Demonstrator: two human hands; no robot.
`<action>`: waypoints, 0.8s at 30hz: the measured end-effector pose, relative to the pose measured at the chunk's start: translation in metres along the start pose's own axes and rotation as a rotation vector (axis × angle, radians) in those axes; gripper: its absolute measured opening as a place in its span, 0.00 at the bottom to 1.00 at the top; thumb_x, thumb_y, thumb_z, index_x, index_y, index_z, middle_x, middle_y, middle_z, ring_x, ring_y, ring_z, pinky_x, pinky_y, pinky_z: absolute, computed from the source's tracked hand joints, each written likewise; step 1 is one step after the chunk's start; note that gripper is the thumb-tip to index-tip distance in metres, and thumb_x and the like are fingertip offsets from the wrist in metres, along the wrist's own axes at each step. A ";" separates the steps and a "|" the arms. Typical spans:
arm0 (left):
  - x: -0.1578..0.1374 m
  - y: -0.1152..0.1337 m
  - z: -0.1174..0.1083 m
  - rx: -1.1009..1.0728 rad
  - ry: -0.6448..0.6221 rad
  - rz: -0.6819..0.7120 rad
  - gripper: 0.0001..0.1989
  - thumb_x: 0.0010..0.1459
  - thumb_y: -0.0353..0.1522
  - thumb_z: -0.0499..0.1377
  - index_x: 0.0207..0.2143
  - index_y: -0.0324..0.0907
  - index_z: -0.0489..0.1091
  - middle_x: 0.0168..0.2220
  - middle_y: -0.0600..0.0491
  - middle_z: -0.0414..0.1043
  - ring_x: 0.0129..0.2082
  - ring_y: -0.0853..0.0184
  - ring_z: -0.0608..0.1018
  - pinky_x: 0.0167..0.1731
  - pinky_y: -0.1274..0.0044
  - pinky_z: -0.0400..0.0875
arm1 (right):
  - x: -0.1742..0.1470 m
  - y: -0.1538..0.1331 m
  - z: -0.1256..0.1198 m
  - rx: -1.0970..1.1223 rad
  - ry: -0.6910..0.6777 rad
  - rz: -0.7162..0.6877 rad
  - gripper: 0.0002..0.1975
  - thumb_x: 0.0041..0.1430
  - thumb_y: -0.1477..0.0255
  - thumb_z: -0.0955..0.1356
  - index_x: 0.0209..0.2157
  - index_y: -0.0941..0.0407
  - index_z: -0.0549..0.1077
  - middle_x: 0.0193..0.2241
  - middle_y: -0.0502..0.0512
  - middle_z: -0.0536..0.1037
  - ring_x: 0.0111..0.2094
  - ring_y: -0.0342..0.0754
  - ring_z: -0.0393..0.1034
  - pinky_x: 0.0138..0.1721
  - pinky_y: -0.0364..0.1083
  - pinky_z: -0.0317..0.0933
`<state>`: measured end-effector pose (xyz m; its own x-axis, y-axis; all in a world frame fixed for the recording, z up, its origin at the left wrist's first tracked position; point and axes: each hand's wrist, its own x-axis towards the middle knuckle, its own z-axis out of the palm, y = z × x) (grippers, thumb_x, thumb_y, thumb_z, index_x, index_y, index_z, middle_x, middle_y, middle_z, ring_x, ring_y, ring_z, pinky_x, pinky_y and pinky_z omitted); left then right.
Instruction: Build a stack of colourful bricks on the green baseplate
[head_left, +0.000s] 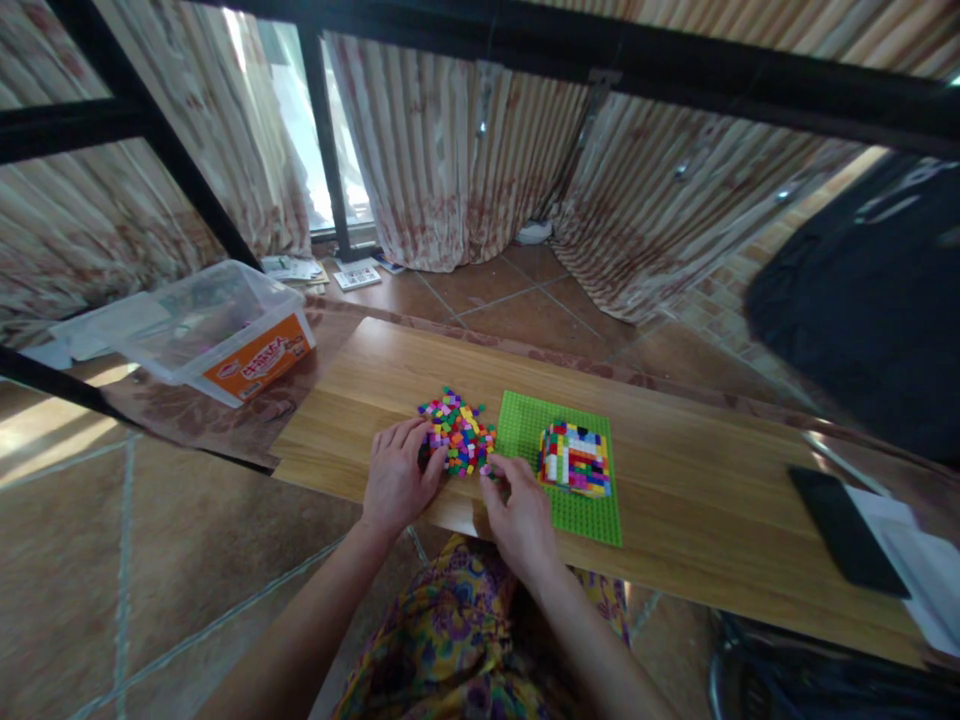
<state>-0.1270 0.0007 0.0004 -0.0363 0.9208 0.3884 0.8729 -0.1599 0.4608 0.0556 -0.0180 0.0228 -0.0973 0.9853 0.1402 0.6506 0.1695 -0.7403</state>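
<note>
A heap of small coloured toy bricks (461,428) lies on the wooden table. My left hand (396,468) rests at the heap's left edge, fingers bent and the thumb apart from them, touching bricks but gripping none that I can see. Beside the near right edge of the heap, my right hand (519,510) pinches a small pale pink brick (486,470) between thumb and fingertip. To its right is a green studded baseplate (517,415), bearing a block-shaped build of many-coloured bricks (576,458). The right hand's knuckles are close to the baseplate's left side.
The long wooden table (697,490) spans the view. A clear plastic box with an orange label (259,358) stands beyond its left end. A black tablet-like slab (847,530) and white papers (911,560) lie at the right. Curtains (450,150) hang behind.
</note>
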 end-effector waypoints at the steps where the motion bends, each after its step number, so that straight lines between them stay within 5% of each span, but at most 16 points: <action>1: 0.000 0.000 0.000 -0.001 0.000 0.001 0.17 0.62 0.40 0.55 0.50 0.42 0.69 0.52 0.46 0.73 0.52 0.56 0.73 0.54 0.63 0.63 | 0.001 0.000 -0.002 0.041 0.000 0.011 0.14 0.63 0.69 0.62 0.47 0.55 0.73 0.40 0.58 0.75 0.39 0.50 0.71 0.42 0.49 0.65; 11: 0.000 0.001 -0.001 -0.011 0.000 0.004 0.16 0.63 0.40 0.55 0.50 0.43 0.69 0.52 0.46 0.73 0.52 0.56 0.73 0.54 0.63 0.63 | 0.012 0.007 -0.005 0.248 0.022 0.157 0.08 0.58 0.65 0.67 0.33 0.55 0.74 0.33 0.54 0.75 0.35 0.49 0.71 0.40 0.48 0.64; 19: 0.000 0.001 -0.001 -0.004 -0.006 -0.002 0.17 0.63 0.40 0.55 0.50 0.41 0.69 0.52 0.45 0.73 0.52 0.56 0.73 0.54 0.64 0.64 | 0.013 0.001 -0.003 0.660 -0.058 0.289 0.13 0.58 0.59 0.68 0.36 0.54 0.68 0.32 0.52 0.78 0.29 0.47 0.74 0.29 0.45 0.66; 24: 0.000 0.000 0.000 -0.012 0.008 0.005 0.17 0.62 0.39 0.56 0.50 0.41 0.69 0.52 0.45 0.74 0.53 0.57 0.73 0.54 0.64 0.64 | 0.019 -0.006 -0.003 0.840 -0.039 0.386 0.20 0.50 0.59 0.73 0.41 0.56 0.75 0.29 0.52 0.80 0.28 0.45 0.73 0.31 0.45 0.67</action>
<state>-0.1269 0.0007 0.0010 -0.0363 0.9170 0.3972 0.8670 -0.1687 0.4689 0.0519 -0.0007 0.0315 -0.0221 0.9737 -0.2267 -0.1155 -0.2277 -0.9669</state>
